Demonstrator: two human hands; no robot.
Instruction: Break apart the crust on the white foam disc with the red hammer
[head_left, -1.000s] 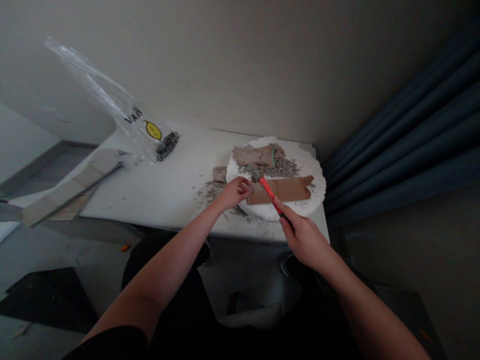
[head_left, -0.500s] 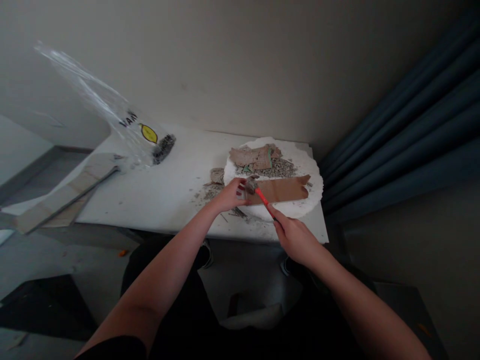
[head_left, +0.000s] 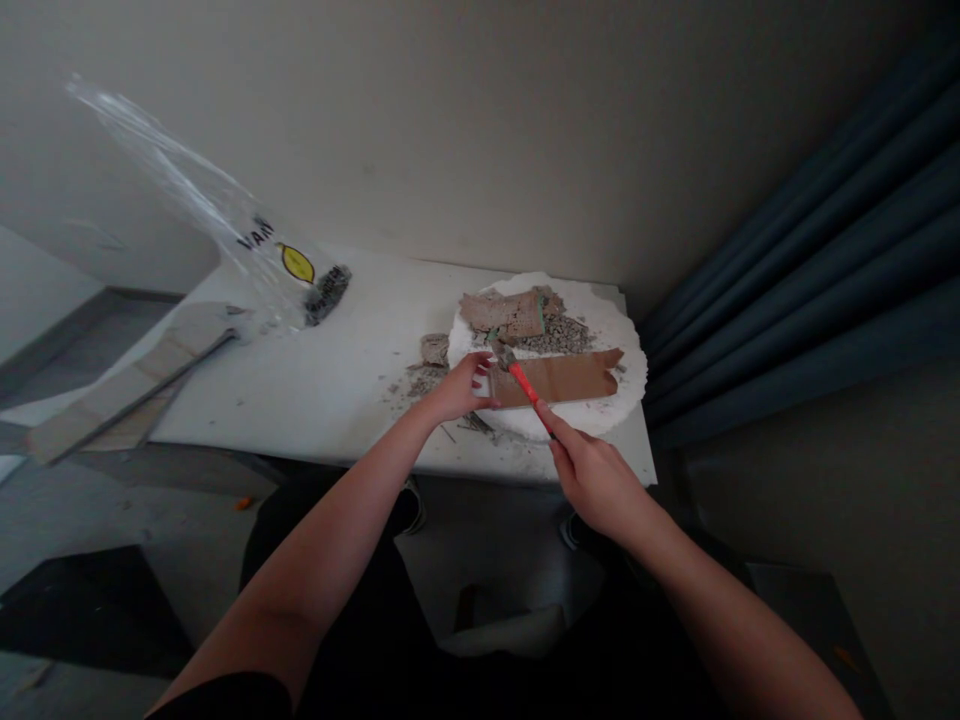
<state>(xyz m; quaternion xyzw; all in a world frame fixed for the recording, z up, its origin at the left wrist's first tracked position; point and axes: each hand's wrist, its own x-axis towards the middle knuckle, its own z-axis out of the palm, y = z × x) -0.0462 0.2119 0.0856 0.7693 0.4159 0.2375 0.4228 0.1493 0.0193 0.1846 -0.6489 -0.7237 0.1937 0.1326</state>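
Right hand (head_left: 596, 478): grip clenched on small red-handled hammer (head_left: 519, 375), its head over the brown cardboard strip (head_left: 559, 379) on the round white foam slab (head_left: 624, 345). Left hand (head_left: 459, 388): fingers apparently pressing the strip's left end, grip loose. Grey rubble heap (head_left: 559, 341) behind, all on white bench (head_left: 330, 370).
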